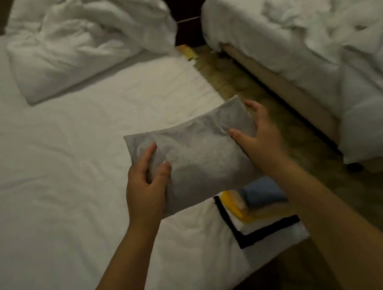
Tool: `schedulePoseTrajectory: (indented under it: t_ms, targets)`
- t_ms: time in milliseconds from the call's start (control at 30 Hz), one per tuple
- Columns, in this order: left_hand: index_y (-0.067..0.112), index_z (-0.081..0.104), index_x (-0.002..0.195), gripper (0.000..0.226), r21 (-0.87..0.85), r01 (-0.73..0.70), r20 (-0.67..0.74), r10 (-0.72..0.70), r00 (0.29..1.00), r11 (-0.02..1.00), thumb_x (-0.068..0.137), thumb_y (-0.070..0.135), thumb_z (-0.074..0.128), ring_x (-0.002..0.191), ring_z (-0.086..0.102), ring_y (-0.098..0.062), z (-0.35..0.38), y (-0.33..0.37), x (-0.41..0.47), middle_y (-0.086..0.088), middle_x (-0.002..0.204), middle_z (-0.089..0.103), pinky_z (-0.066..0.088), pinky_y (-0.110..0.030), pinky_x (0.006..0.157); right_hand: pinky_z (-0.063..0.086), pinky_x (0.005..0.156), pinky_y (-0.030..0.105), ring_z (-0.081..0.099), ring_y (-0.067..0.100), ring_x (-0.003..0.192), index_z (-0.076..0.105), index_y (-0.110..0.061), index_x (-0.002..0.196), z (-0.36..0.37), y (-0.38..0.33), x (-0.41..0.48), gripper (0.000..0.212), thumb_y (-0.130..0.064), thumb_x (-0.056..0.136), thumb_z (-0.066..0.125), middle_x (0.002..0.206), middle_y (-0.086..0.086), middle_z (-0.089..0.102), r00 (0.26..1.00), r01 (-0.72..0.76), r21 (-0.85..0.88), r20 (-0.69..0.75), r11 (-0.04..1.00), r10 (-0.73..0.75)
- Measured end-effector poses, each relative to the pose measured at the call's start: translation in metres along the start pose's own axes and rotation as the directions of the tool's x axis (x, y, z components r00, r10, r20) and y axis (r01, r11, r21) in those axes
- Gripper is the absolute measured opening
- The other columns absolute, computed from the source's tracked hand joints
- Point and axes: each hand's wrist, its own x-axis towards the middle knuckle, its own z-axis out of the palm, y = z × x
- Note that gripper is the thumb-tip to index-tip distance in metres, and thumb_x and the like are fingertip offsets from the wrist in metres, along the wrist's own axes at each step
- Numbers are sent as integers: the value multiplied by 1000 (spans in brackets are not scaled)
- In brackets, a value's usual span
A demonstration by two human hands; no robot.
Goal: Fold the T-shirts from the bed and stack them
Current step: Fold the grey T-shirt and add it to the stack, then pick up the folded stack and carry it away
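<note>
Shirt in hand: folded grey T-shirt [199, 151], held up off the bed [63, 165] over its right edge.
Long axis: runs from one hand to the other, roughly across the bed, with the right end a little farther away.
Left hand [148, 176]: grips the near-left end, thumb on top and fingers curled under the cloth.
Right hand [256, 134]: holds the right end, thumb pressed on top and fingers spread and curved round the far-right edge.
Stack [258, 207]: folded shirts at the near right corner of the bed, blue and yellow showing above a white one with black trim. The grey T-shirt and the right forearm partly hide it.
Key relation: the stack lies below the bundle and to its near-right, so the shirt likely has to come toward the person and down.
Nearer hand: the right, judging by where its forearm crosses the stack.
Risk: the bundle may loosen if one end drops first.
Elsewhere: rumpled duvet [80, 37] at the bed's far end; second bed [292, 28] across a strip of floor [238, 79].
</note>
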Motion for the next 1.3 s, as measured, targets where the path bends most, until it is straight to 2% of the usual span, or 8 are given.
schedulePoseTrajectory:
  t_ms: [300, 600, 733, 867, 967, 1100, 1233, 1300]
  targets:
    - [29, 36, 141, 61, 192, -3, 291, -54, 955, 981, 86, 31, 63, 125, 40, -22, 145, 5, -6, -6, 138, 35, 31, -21, 91, 42, 91, 35, 48, 22, 118, 33, -32, 139, -105, 105, 17, 64, -24, 85, 66, 135, 3, 46, 958, -279, 15, -57, 960, 279]
    - [28, 32, 143, 63, 454, 247, 104, -326, 940, 856, 87, 35, 61, 131, 34, -22, 233, -42, -18, -5, 146, 28, 31, -24, 99, 41, 87, 31, 48, 23, 118, 29, -21, 142, -84, 251, 69, 67, -22, 86, 65, 140, 8, 44, 869, -383, -9, 334, 924, 364]
    - [28, 42, 138, 56, 581, 374, -118, -380, 918, 723, 86, 32, 64, 130, 35, -28, 247, -35, -36, -9, 146, 26, 32, -30, 102, 46, 89, 36, 51, 28, 119, 18, -25, 145, -87, 275, 90, 81, -33, 82, 69, 140, 5, 44, 713, -272, -162, 629, 949, 311]
    - [29, 55, 126, 38, 858, 332, -254, -237, 938, 393, 87, 30, 58, 128, 34, -38, 284, -15, -49, -13, 149, 29, 33, -50, 102, 46, 90, 40, 50, 32, 119, 5, -21, 147, -93, 282, 99, 96, -40, 79, 70, 141, 8, 42, 609, -153, -267, 733, 952, 303]
    - [23, 53, 129, 43, 854, 350, -312, -158, 937, 385, 87, 30, 58, 135, 27, -39, 332, -6, -46, -16, 150, 28, 21, -56, 108, 47, 83, 35, 53, 31, 115, 9, -16, 146, -89, 283, 100, 92, -43, 80, 68, 137, 8, 47, 601, -78, -285, 752, 955, 273]
    - [26, 24, 146, 60, 753, 507, -387, -340, 857, 420, 93, 48, 42, 144, 6, -27, 385, -28, -36, -11, 156, 10, -1, -46, 115, 52, 84, 40, 60, 26, 105, 15, -18, 144, -89, 284, 107, 89, -55, 79, 62, 126, 4, 57, 559, 19, -293, 796, 956, 233]
    - [23, 47, 136, 63, 778, 550, -444, -353, 823, 304, 82, 56, 56, 135, 34, -34, 385, -62, -40, -18, 144, 39, 22, -51, 110, 41, 102, 44, 41, 22, 126, 18, -25, 146, -78, 286, 157, 104, -59, 65, 74, 140, 4, 37, 584, 130, -231, 804, 964, 114]
    - [25, 51, 131, 63, 784, 568, -469, -361, 806, 250, 80, 61, 50, 127, 40, -33, 373, -69, -50, -16, 134, 50, 27, -51, 106, 33, 109, 45, 30, 23, 134, 14, -25, 148, -55, 279, 185, 110, -62, 62, 71, 148, 4, 25, 452, 222, -193, 889, 956, 75]
